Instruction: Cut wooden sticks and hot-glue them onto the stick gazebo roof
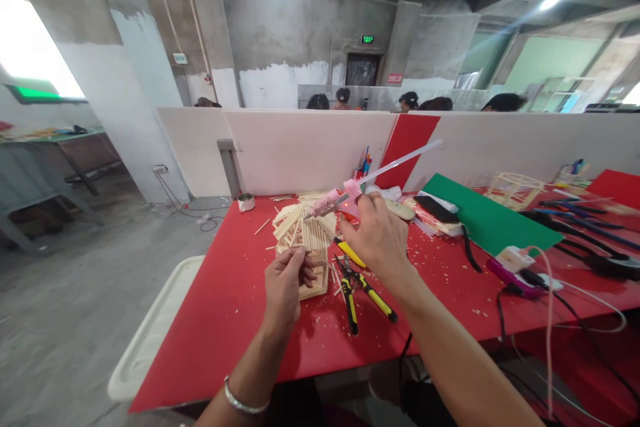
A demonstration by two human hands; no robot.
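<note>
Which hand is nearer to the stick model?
Left. The left hand overlaps the stick model in view; the right hand is to its right, gripping the glue gun.

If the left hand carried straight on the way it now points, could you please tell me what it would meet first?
Most likely the pale structure of thin wooden sticks, which lies just ahead of the left hand, though depth is unclear from this single view.

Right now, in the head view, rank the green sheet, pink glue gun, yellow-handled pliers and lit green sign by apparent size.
Green sheet
Pink glue gun, yellow-handled pliers: too alike to rank
Lit green sign
</note>
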